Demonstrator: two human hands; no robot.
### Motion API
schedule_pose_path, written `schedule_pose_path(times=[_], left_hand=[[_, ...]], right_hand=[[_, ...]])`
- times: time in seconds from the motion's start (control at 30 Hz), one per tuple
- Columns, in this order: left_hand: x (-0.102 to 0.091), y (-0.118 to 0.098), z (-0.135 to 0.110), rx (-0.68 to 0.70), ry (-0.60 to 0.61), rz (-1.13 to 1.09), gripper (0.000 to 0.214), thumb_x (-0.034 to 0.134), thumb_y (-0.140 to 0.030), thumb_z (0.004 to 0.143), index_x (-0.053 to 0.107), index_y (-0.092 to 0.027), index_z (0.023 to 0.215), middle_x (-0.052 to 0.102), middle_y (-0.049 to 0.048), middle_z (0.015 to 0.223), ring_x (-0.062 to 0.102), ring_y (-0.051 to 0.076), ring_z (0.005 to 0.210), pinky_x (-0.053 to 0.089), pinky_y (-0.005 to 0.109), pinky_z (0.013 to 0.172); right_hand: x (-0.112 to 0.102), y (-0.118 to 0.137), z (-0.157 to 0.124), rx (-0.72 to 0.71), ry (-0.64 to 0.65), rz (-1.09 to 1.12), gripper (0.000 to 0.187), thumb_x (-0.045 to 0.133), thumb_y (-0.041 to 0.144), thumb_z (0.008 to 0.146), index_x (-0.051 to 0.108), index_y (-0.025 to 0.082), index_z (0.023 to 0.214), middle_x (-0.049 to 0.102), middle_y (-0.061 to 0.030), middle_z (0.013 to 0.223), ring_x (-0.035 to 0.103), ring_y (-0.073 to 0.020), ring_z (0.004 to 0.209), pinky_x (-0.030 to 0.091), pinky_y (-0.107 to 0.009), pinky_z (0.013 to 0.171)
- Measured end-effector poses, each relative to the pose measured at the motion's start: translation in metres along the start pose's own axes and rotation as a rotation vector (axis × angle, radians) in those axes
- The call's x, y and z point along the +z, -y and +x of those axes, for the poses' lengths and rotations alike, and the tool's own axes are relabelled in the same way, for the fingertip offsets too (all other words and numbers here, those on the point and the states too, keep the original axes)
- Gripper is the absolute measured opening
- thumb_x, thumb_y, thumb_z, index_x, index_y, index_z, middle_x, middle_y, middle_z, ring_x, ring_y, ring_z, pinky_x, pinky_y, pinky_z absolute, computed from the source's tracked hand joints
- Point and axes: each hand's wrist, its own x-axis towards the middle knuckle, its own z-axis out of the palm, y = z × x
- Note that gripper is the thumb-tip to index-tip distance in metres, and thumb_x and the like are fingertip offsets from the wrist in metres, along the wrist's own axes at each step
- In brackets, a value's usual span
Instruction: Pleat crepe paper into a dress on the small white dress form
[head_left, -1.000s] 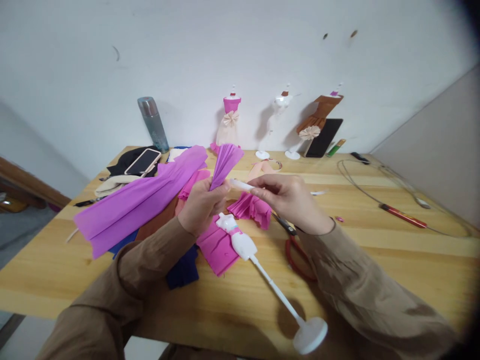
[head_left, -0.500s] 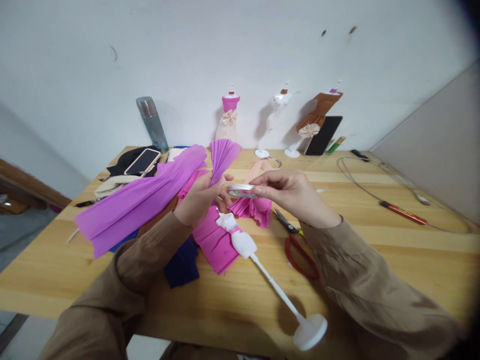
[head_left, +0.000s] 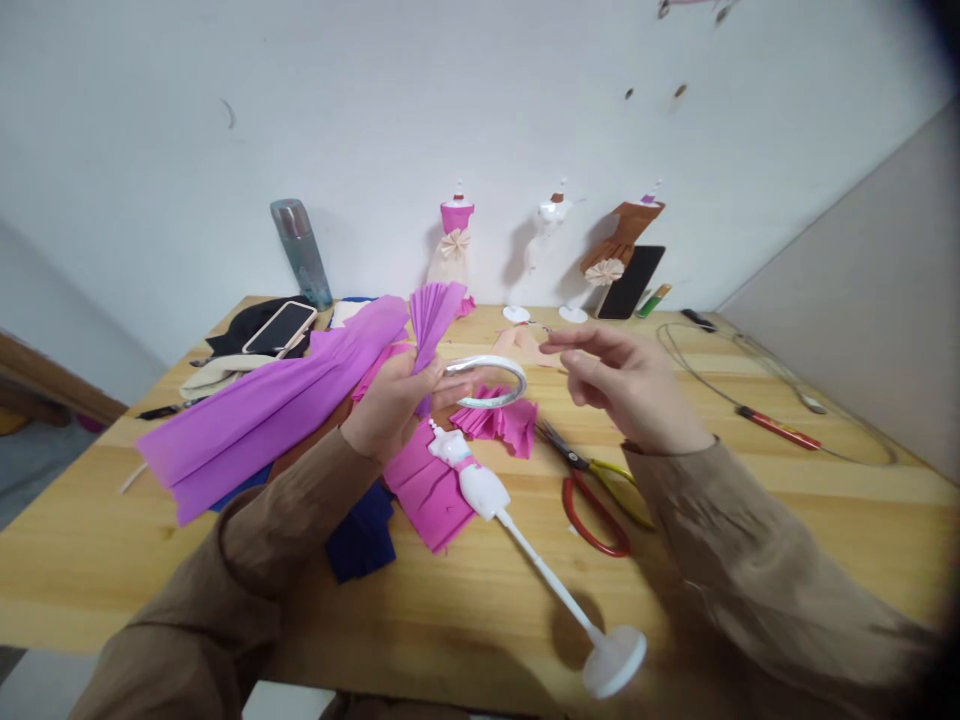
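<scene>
Evidently your left hand (head_left: 394, 400) is closed round the lower end of the pleated purple piece (head_left: 435, 312), pinching the folds together, which is likely why they fan out above your grip; the white tape ring (head_left: 491, 403) sits against that hand's fingers, seemingly looped over them, a hold that would spare your other hand its weight; your right hand (head_left: 637, 390) hangs apart from the ring, thumb and fingers parted and slightly curled, with nothing visible between them, though a thin strip might be too small to tell; the scissors (head_left: 574, 460) lie near that forearm, handles towards you, presumably for easy reach; the white dress form (head_left: 484, 490) lies tilted below your hands, its upper part over pink material (head_left: 424, 500), probably because its long stand would crowd you upright.
</scene>
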Motion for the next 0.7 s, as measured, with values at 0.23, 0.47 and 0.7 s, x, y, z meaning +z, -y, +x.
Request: schedule_pose_path(times=[0.23, 0.47, 0.7], left_hand=[[-0.006, -0.001, 0.005, 0.078, -0.022, -0.035, 0.004, 0.053, -0.008, 0.093, 0.056, -0.011, 0.095, 0.071, 0.0099, 0.093, 0.074, 0.026, 0.102, 0.05, 0.044, 0.107], [-0.006, 0.003, 0.008, 0.073, 0.032, -0.108, 0.012, 0.065, -0.009, 0.086, 0.058, -0.013, 0.094, 0.07, 0.0048, 0.086, 0.072, 0.027, 0.107, 0.048, 0.047, 0.11], [-0.004, 0.001, 0.007, 0.032, 0.001, -0.076, 0.01, 0.052, -0.005, 0.092, 0.057, -0.013, 0.089, 0.071, 0.0044, 0.083, 0.075, 0.022, 0.1, 0.052, 0.04, 0.104]], right_hand=[[-0.03, -0.046, -0.059, 0.079, 0.336, -1.151, 0.049, 0.06, 0.046, 0.085, 0.064, 0.018, 0.125, 0.074, -0.0089, 0.077, 0.071, -0.027, 0.07, 0.044, -0.032, 0.057], [-0.025, -0.078, -0.092, 0.076, 0.344, -1.214, 0.046, 0.046, 0.018, 0.086, 0.061, 0.015, 0.129, 0.073, -0.014, 0.1, 0.071, -0.026, 0.083, 0.052, -0.035, 0.07], [-0.041, -0.087, -0.098, 0.034, 0.234, -1.29, 0.052, 0.054, 0.038, 0.088, 0.059, 0.015, 0.134, 0.065, -0.0155, 0.102, 0.068, -0.0304, 0.088, 0.055, -0.042, 0.078]])
